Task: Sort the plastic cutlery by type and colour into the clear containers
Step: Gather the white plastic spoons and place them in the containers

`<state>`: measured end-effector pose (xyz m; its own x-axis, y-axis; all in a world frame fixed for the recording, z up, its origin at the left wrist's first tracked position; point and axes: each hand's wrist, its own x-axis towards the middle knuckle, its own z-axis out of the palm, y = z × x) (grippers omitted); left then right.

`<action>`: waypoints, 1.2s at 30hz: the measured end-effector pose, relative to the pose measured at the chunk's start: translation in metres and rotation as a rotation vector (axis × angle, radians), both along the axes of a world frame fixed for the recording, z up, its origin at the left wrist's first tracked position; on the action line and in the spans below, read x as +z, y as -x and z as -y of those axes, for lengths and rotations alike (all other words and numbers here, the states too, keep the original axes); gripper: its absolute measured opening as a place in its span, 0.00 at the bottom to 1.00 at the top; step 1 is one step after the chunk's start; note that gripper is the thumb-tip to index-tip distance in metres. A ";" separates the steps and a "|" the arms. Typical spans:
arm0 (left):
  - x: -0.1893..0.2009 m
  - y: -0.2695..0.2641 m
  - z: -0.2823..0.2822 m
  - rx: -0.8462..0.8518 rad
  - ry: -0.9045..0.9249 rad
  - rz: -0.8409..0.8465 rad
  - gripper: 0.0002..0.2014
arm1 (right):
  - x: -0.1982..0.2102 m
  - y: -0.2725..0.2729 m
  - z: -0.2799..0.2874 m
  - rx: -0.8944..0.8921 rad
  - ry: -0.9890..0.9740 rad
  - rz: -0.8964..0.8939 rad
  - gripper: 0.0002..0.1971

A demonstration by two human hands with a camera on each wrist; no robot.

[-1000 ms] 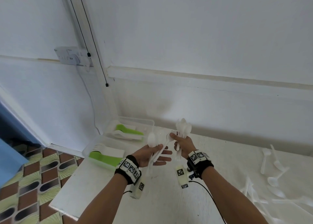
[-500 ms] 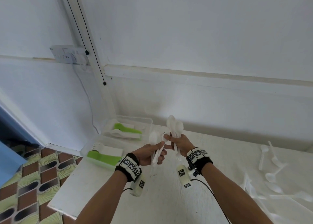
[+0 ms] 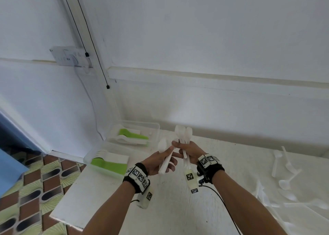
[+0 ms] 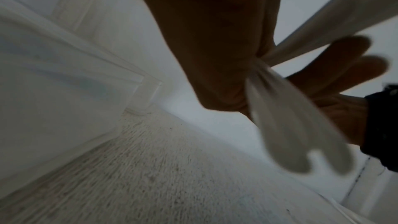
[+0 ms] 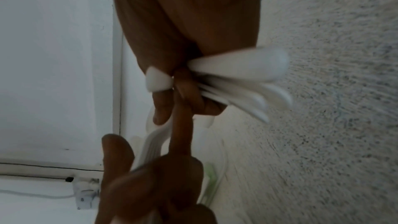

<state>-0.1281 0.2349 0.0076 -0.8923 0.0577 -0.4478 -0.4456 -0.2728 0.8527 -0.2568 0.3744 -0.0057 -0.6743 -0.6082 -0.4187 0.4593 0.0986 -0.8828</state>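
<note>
Left hand [image 3: 156,161]: grasps a few white spoons [image 3: 164,156].
Right hand [image 3: 188,150]: grasps a spoon bunch [image 3: 183,135].
Done: green and white cutlery in far-left containers [image 3: 156,128].
Left: loose spoons [image 3: 284,183], right on table [image 3: 99,195].

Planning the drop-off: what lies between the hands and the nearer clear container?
Head view: only bare white tabletop separates the hands from the nearer clear container.

**Where everything sits on the table**

Two containers sit along the table's [image 3: 99,202] left edge: one [image 3: 156,128] in the far-left corner by the wall, the other [image 3: 88,157] just in front of it, both with cutlery inside. Loose spoons [image 3: 284,183] are scattered near the right edge. Both hands [image 3: 191,150] are up over the middle with spoon bunches [image 3: 183,134].
</note>
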 end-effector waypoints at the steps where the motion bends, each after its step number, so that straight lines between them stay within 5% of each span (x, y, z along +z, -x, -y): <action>1: 0.000 0.001 0.002 0.048 0.020 -0.001 0.30 | 0.003 0.001 0.000 -0.025 -0.004 -0.010 0.17; 4: -0.002 0.003 0.011 0.193 0.075 0.016 0.26 | 0.012 0.004 -0.002 -0.107 -0.015 -0.059 0.13; 10: -0.007 0.002 0.019 0.126 -0.034 0.150 0.21 | 0.018 0.007 -0.002 -0.095 -0.012 -0.101 0.11; 19: -0.012 0.008 0.011 0.274 -0.024 0.038 0.04 | 0.007 0.000 0.002 -0.119 -0.097 -0.140 0.15; 31: -0.022 0.019 0.000 0.374 0.472 -0.012 0.07 | 0.008 -0.010 0.007 -0.056 -0.044 -0.136 0.12; 36: -0.016 0.018 -0.006 0.363 0.294 -0.101 0.13 | 0.003 -0.011 0.012 -0.138 -0.060 -0.074 0.10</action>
